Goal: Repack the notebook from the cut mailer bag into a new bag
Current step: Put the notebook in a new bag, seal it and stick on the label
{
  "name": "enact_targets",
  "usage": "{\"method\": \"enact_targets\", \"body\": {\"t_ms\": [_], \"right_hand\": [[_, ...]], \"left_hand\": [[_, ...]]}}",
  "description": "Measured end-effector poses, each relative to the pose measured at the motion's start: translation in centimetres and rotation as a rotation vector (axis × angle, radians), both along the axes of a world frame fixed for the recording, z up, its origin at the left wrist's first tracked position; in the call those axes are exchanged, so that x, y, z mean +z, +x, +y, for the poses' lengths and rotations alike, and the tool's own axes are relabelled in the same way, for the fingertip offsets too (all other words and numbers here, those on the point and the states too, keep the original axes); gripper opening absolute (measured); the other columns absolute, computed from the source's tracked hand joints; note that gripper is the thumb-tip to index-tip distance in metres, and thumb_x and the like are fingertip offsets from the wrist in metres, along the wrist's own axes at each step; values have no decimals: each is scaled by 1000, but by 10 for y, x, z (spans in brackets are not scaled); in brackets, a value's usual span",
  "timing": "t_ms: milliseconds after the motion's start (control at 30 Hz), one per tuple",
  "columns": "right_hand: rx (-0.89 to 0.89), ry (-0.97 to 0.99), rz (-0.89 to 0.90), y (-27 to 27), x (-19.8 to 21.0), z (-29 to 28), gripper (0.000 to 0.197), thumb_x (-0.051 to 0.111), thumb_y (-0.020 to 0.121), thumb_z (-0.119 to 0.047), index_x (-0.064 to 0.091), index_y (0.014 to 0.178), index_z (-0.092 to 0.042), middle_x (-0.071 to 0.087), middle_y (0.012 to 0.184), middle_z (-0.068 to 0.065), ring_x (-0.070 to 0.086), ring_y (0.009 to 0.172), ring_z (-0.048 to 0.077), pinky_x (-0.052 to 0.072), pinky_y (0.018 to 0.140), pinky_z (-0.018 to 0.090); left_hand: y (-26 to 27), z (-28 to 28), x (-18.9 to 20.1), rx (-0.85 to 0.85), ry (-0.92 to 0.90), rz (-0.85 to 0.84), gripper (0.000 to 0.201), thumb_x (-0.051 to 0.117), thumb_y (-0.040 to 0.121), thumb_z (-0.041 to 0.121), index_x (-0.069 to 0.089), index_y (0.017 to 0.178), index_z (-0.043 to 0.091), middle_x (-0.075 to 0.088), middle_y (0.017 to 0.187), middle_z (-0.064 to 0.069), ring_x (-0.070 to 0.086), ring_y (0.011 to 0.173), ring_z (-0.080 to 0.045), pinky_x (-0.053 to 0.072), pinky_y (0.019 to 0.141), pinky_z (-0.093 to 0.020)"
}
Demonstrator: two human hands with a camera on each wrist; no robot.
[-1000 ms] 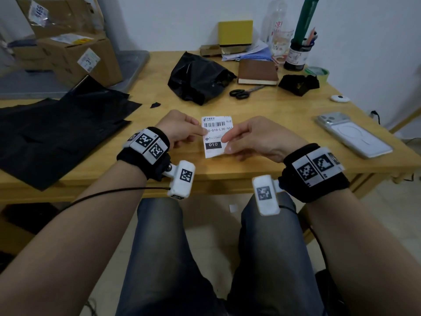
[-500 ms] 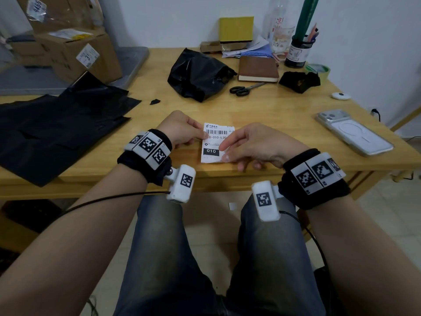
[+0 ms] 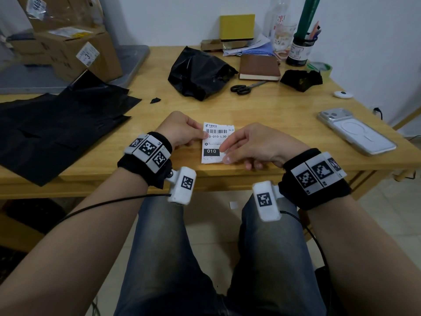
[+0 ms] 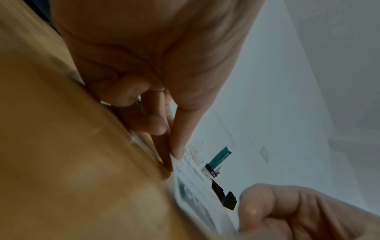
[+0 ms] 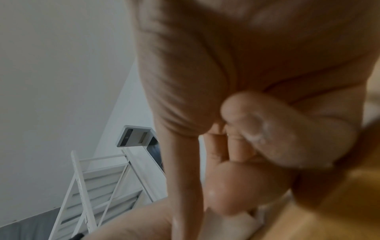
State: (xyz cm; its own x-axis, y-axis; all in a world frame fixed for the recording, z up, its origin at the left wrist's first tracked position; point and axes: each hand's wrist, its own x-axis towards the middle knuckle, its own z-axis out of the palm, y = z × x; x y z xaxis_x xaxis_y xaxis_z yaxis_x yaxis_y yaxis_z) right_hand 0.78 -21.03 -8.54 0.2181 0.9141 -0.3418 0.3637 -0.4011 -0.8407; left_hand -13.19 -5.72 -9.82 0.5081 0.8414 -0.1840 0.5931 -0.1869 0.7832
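Wooden desk (image 3: 284, 110) against a pale wall, cluttered along the back edge. Shipping label (image 3: 215, 142) at the near edge, long axis running away from the body, pinched at its left edge by the left hand (image 3: 182, 131) between thumb and curled fingers; held on its right side by the right hand (image 3: 257, 144), fingertips at the lower right corner (whether peeling or only steadying, cannot tell). Brown notebook (image 3: 259, 67) closed and flat toward the far side, straight ahead and slightly right, well apart from both hands, nearer the right one. Crumpled cut mailer bag (image 3: 198, 73) just left of it, scissors (image 3: 246, 87) just in front. Flat new bag (image 3: 57, 126) spread at far left, nearer the left hand. Likely next: label set aside, a forward reach for the notebook, then across to the left.
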Motion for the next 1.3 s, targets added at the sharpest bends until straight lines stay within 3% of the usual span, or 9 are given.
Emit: {"method": "enact_targets", "body": {"t_ms": [433,567,700,900,1033,1100,1167,1233,1300], "right_hand": [[26,-28,21,2,0,-1,28,85,79,-13,74,105,-14,77,99,15,52,47,12,44,40,20],[-47,-6,54,3,0,0,19,73,93,-26,73,106,-12,80,94,8,52,46,13,44,39,21],[-119,-13,74,2,-1,0,23,64,100,-28,70,110,-8,80,92,8,49,44,14,41,36,20],[-139,-5,79,2,-1,0,27,57,103,-29,69,110,-5,80,91,9,47,42,14,40,35,19],[-182,54,127,3,1,0,28,56,104,-28,69,109,-3,79,89,14,51,44,18,43,39,22],[-245,147,227,4,4,0,29,56,104,-29,68,107,-3,78,88,16,58,49,21,50,43,25],[-275,199,355,5,8,1,32,54,105,-31,67,107,-2,78,91,19,69,60,27,60,53,30],[-256,177,422,4,9,5,35,52,106,-32,66,111,1,77,96,23,76,74,34,65,67,37],[-232,129,403,3,5,11,36,51,107,-29,64,116,3,76,100,25,77,82,36,65,72,39]], "left_hand": [[-3,1,-2,-3,4,-20,24,84,77,26,72,92,12,67,65,0,52,45,-6,36,43,-21],[-4,1,-3,-7,5,-20,27,83,77,28,74,94,10,71,73,-4,54,48,-6,38,47,-22],[-6,-2,-1,-3,4,-29,24,82,79,26,74,95,10,68,67,-1,49,33,2,37,44,-20],[-12,-4,1,34,-36,-82,26,82,78,20,69,100,13,72,76,0,62,52,-3,41,44,-20],[-19,-5,5,66,-33,-177,26,79,82,24,65,100,12,65,74,-1,55,52,-9,44,45,-22],[-23,-10,14,46,-119,-272,21,72,89,29,66,98,11,66,79,-3,56,54,-11,46,49,-22],[-25,-20,26,-63,-323,-316,24,64,95,33,66,99,9,72,84,-5,63,58,-14,52,53,-24],[-23,-29,32,-178,-482,-257,29,57,98,34,67,105,7,76,92,-12,72,70,-19,60,64,-28],[-17,-31,31,-228,-557,-216,31,52,101,30,64,113,4,75,99,-18,75,85,-27,62,76,-34]]}}
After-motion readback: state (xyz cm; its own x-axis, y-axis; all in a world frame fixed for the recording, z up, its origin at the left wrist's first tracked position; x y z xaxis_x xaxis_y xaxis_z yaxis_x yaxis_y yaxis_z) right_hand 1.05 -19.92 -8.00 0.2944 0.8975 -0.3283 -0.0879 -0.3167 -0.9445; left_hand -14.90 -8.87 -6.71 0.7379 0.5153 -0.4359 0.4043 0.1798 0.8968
